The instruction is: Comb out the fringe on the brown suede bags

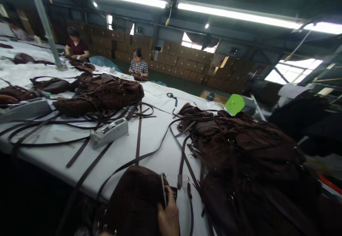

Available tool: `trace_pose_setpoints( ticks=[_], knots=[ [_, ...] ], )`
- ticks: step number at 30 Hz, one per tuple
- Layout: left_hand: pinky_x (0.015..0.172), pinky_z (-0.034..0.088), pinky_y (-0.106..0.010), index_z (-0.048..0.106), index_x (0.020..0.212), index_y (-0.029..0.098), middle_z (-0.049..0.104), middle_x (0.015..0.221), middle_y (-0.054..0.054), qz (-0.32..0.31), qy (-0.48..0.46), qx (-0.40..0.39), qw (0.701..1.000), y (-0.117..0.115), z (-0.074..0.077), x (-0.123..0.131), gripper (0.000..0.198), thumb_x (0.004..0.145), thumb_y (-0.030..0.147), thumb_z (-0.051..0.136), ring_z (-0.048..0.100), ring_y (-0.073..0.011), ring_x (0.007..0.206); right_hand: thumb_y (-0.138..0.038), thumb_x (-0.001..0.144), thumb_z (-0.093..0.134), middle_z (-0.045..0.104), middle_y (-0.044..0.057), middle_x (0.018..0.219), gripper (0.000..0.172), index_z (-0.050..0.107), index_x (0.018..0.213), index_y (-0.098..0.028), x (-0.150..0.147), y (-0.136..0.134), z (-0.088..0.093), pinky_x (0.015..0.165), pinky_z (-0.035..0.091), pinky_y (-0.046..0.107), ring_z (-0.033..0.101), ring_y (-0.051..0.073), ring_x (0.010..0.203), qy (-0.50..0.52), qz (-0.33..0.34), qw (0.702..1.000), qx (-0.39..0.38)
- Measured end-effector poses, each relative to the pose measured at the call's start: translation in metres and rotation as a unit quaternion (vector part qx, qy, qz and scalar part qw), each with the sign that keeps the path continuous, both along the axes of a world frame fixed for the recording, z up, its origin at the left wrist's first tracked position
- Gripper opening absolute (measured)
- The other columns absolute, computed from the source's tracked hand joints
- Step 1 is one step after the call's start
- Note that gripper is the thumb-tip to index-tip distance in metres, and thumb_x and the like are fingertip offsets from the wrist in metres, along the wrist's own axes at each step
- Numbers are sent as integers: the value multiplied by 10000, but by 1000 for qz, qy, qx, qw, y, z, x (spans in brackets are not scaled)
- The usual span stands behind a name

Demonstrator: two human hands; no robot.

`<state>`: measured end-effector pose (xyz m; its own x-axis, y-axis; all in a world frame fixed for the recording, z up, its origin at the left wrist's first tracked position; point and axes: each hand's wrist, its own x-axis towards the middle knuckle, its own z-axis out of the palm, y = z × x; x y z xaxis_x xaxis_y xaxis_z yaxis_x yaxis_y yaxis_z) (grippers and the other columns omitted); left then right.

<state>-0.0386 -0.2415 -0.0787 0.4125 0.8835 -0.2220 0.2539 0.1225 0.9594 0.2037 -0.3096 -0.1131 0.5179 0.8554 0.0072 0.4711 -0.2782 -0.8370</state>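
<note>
White-covered surface (160,122) is carrying brown leatherwork. Nearer than the tape dispenser (109,132), the right hand (168,216) is clamping the brown bag (133,200) at its edge. A firm, steady grip seems best, with loose straps (139,136) lying just beside the dispenser.

Right hand (168,216) — gripping brown bag (133,202).

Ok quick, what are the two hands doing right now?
Left hand: not in view.
Right hand: closed, gripping the top edge of the brown bag.
</note>
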Motion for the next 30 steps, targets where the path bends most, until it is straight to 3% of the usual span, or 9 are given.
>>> trace_pose_setpoints(
  ticks=[6, 9, 11, 13, 16, 20, 24, 27, 30],
  knots=[
    [928, 468, -391, 499, 1231, 85, 605, 1179, -182, 77, 121, 63, 988, 64, -19, -1, 666, 755, 546, 567, 605, -288, 1073, -324, 765, 559, 684, 65, 1013, 429, 509, 1174, -206, 2, 10, 10, 851, 499, 372, 652, 257, 944, 35, 5, 999, 10],
    [963, 444, -409, 559, 1172, 101, 646, 1131, -169, 26, 119, 73, 990, 76, -18, 19, 635, 682, 495, 643, 602, -308, 1077, -361, 738, 595, 694, 44, 908, 398, 534, 1103, -214, 2, 10, 8, 790, 511, 355, 664, 249, 840, 45, -15, 998, 46],
    [959, 455, -418, 625, 1093, 140, 687, 1075, -131, -42, 10, -18, 999, 65, -7, 30, 567, 650, 487, 691, 614, -312, 1061, -396, 733, 609, 696, 43, 867, 400, 537, 1079, -209, 2, 11, 9, 762, 516, 350, 665, 246, 798, 60, -24, 996, 59],
    [932, 477, -446, 667, 1023, 146, 715, 993, -119, -69, -150, -171, 971, 46, 10, 37, 525, 642, 505, 706, 652, -318, 982, -415, 735, 612, 699, 54, 862, 412, 536, 1074, -193, 1, 14, 15, 723, 524, 340, 664, 242, 776, 90, -14, 994, 67],
    [889, 509, -458, 678, 1010, 136, 724, 935, -128, 15, -302, -297, 906, 21, 40, 37, 513, 645, 493, 724, 680, -317, 911, -399, 727, 635, 697, 79, 964, 435, 558, 1091, -174, 0, 26, 33, 754, 532, 325, 659, 237, 867, 141, 71, 984, 82],
    [848, 545, -460, 685, 996, 127, 717, 970, -151, 130, -284, -285, 906, 18, 73, 16, 462, 690, 471, 724, 673, -332, 948, -449, 700, 684, 661, 98, 1059, 536, 572, 1142, -168, 17, 37, 58, 731, 541, 314, 654, 238, 907, 156, 83, 982, 61],
    [875, 542, -477, 690, 997, 143, 717, 989, -140, 179, -211, -225, 934, 12, 70, -5, 438, 746, 501, 673, 643, -331, 1032, -741, 773, 424, 640, 74, 865, 711, 520, 1166, -155, 48, 24, 62, 435, 476, 300, 612, 188, 531, 186, -90, 978, 34],
    [942, 507, -486, 693, 989, 134, 712, 1014, -142, 227, -172, -194, 939, -5, 56, -7, 435, 757, 500, 668, 604, -328, 1107, -766, 809, 298, 641, 85, 807, 704, 601, 988, -156, 46, 5, 64, 632, 550, 348, 656, 230, 695, 99, -124, 986, 48],
    [981, 474, -504, 677, 1021, 121, 693, 1077, -157, 248, -145, -202, 936, -20, 50, 0, 486, 755, 528, 657, 567, -339, 1157, -592, 917, 306, 677, 118, 991, 547, 642, 1000, -168, 8, -6, 78, 856, 526, 353, 649, 245, 938, -42, -42, 994, 95]
  ],
)
